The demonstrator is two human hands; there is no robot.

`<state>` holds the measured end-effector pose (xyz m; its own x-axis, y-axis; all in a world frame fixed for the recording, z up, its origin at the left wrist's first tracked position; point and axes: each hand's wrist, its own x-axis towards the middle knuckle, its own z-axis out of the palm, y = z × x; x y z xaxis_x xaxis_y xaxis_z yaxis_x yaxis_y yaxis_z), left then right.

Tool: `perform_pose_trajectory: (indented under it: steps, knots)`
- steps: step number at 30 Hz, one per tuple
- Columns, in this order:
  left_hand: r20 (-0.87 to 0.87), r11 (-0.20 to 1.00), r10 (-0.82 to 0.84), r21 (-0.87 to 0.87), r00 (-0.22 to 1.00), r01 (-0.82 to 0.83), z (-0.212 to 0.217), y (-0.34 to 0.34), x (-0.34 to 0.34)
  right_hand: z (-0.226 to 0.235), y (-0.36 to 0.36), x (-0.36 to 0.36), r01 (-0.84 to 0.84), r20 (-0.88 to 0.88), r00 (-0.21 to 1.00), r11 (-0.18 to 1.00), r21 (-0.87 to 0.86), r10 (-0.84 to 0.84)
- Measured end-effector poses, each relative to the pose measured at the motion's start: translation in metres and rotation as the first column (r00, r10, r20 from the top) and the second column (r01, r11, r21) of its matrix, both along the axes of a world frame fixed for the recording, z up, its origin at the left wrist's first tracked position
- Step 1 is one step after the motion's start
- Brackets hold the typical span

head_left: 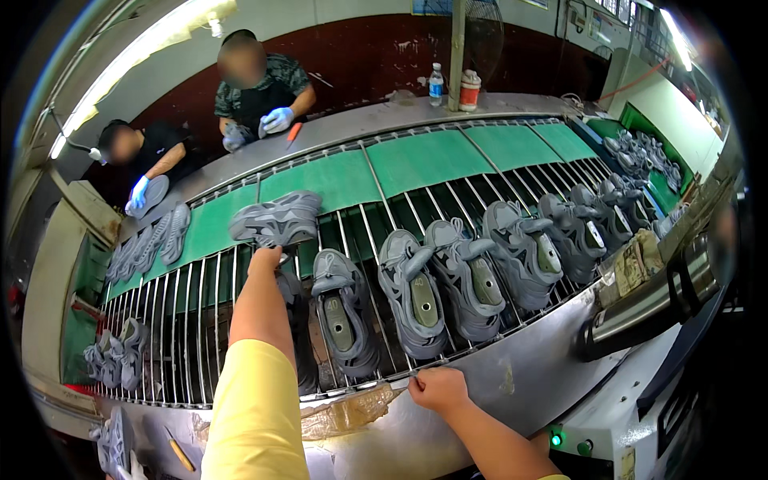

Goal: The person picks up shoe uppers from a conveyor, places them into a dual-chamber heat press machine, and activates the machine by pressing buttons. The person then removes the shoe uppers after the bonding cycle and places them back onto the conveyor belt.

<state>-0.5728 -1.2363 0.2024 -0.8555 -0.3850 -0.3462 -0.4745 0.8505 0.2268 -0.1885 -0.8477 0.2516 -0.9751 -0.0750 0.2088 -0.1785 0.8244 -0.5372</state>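
Note:
My left hand (268, 254), at the end of a yellow-sleeved arm, reaches over the rod rack (188, 336) and is closed on a grey sneaker (280, 218). That sneaker lies sideways above the green belt (424, 158); the hand hides part of it. My right hand (442, 389) is curled into a fist at the rack's front metal edge, its fingertips partly hidden. Between the hands, a grey sneaker (346, 320) rests on the rods, toe away from me. Another sneaker (412, 296) sits to its right, in a row of several. My left forearm partly covers a further shoe.
Across the belt, two people (260, 88) in gloves work at a metal ledge (352, 126) with an orange-handled tool (294, 134). Grey soles (174, 232) lie left on the belt. A steel cylinder (652, 300) stands right; a yellow-handled tool (181, 454) lies near left.

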Motion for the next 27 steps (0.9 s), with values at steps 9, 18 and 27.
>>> perform_pose_trajectory:
  steps: [9,18,27]
  knots:
    - [-0.14,0.928,0.198,0.345,0.97,-0.139,0.012,-0.036,0.019,0.005,-0.012,-0.003,-0.052,-0.024,0.998,0.999,-0.003,0.051]
    - [-0.317,0.2,0.619,0.948,0.718,0.246,0.196,-0.005,0.061,0.011,-0.019,0.005,-0.077,-0.022,0.997,0.997,-0.023,0.077]
    - [-0.305,0.114,0.55,0.95,0.778,0.292,0.36,0.039,0.29,0.018,-0.024,0.012,0.029,0.156,0.988,0.993,-0.116,-0.01]
